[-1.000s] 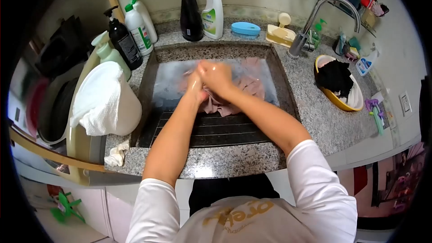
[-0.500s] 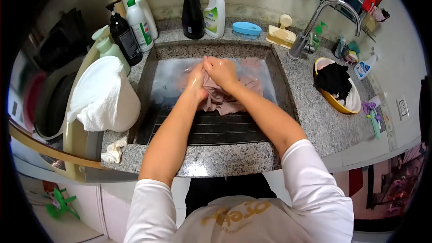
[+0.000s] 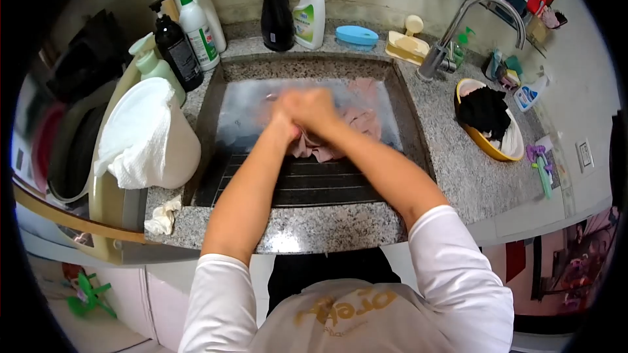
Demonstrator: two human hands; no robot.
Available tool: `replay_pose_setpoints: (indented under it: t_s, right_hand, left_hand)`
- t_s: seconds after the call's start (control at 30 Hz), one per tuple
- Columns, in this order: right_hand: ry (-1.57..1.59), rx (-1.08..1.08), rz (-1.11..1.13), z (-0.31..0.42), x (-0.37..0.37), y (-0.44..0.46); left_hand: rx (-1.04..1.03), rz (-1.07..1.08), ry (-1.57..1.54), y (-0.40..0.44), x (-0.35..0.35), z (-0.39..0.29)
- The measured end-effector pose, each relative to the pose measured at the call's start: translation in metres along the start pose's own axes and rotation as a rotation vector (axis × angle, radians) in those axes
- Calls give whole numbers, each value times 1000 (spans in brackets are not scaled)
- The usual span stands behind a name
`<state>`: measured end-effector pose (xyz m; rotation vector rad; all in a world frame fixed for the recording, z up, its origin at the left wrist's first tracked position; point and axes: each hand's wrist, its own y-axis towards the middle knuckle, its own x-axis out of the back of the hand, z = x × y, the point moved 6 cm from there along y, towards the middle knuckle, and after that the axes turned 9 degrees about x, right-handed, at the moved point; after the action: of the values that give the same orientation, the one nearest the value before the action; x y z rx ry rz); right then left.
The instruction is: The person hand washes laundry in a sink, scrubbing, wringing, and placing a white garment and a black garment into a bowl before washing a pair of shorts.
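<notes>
A wet, dusty-pink cloth garment (image 3: 361, 123) lies bunched in the stone sink, partly in cloudy water. My left hand (image 3: 285, 116) and my right hand (image 3: 315, 110) are pressed together over its left part, both closed on a fold of it. Motion blurs the fingers, and the cloth between them is mostly hidden. Below the hands, a crumpled edge of the garment hangs toward the ridged black slope (image 3: 327, 186) of the sink.
A white bucket (image 3: 180, 153) with a white towel (image 3: 134, 134) stands left. Bottles, including a black pump bottle (image 3: 277, 13), line the back. The chrome faucet (image 3: 435, 62) rises at right, beside a yellow-rimmed basin (image 3: 487, 150) of clothes. A crumpled white cloth (image 3: 163, 216) lies front left.
Both hands stay together on the pink garment and now look blurred by quick motion. The garment's lower edge has drawn up slightly. The view has shifted a little.
</notes>
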<state>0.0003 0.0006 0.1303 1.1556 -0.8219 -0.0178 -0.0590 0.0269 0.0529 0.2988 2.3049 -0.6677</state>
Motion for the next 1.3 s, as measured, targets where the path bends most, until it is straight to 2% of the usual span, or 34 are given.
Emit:
replay_pose_setpoints:
  t_s: [0.03,0.07,0.13,0.17,0.23,0.27,0.33,0.37,0.4,0.47,0.5,0.53,0.57,0.6,0.63,0.67,0.7,0.73,0.8,0.83,0.87,0.9,0.93,0.97,1.0,1.07,1.13,1.2,1.23,1.27,1.3]
  right_hand:
    - [-155,-108,48,-26,-3,4]
    - [-154,-107,42,-31,1,10]
    - [226,-445,180,-49,0,11]
    - [226,-442,184,-50,10,18]
    - [1003,-1048,84,-63,7,2]
    - [1003,-1050,89,-71,12,-2]
    - [928,-824,243,-78,15,-1]
    - [1020,-905,159,-67,20,0]
    - [1020,-910,165,-60,14,-2]
    - [491,-530,39,-42,20,13]
    - [451,-348,63,-15,10,12]
    - [409,-165,84,17,-1,7]
    - [-168,157,15,63,12,13]
    - [-141,114,192,61,5,14]
    - [-33,-70,80,33,8,16]
    - [74,-251,-30,-3,9,18]
    - [-135,-321,38,-25,10,22]
    - [-134,-319,26,-20,10,25]
    - [146,-253,-158,1,11,27]
    - [-77,-132,26,13,-26,9]
    - [-83,-133,21,9,-24,11]
    - [-27,-25,7,11,-22,14]
    - [34,73,-3,14,-19,11]
    - [118,-121,-117,-10,0,15]
    - [116,-116,-124,-18,10,18]
    - [-29,-305,202,-40,3,15]
    - [-9,-332,226,-58,6,16]
    - [370,-633,129,-102,9,3]
    - [351,-629,51,-118,18,1]
    - [334,-696,161,-127,22,-4]
    - [269,-563,125,-126,20,-8]
  left_hand:
    - [-7,-89,88,-25,-21,-8]
    - [-12,-88,94,-24,-23,-10]
    - [-77,90,-19,-23,-31,-14]
    - [-28,-3,-3,-29,-28,-17]
    - [-29,-1,-28,-17,-12,-22]
    - [-28,2,-48,-12,-6,-24]
    - [-43,-22,1,-12,-4,-27]
    - [-67,-45,18,-11,-2,-27]
    - [-89,-70,35,-11,-1,-26]
    - [-118,-115,41,-12,-1,-21]
    - [-151,-156,54,-14,0,-22]
    - [-27,-3,105,25,22,-13]
    - [64,638,-30,16,-10,-13]
    - [48,623,-86,18,-9,-9]
    - [30,609,-141,20,-7,-4]
    - [-94,-56,-94,-15,-13,-7]
    - [-27,5,-76,-27,-27,-10]
    - [-32,6,-66,-26,-27,-13]
    - [-196,19,-160,-13,-18,-18]
    - [-182,651,-219,14,-19,-19]
    - [-60,1254,-170,-13,-43,-22]
    - [-56,1099,-191,-9,-39,-16]
    - [-137,519,-138,10,-16,-11]
    - [-97,-64,-36,-17,-13,-9]
    - [-101,-60,-30,-22,-21,-11]
    - [0,-62,-14,-25,-25,-7]
    - [-21,-88,4,-25,-28,-10]
    - [-33,4,-27,-22,-24,-17]
    - [-36,-80,-28,-17,-18,-24]
    - [-45,-79,-30,-7,-16,-31]
    - [-214,-216,347,2,-9,-45]
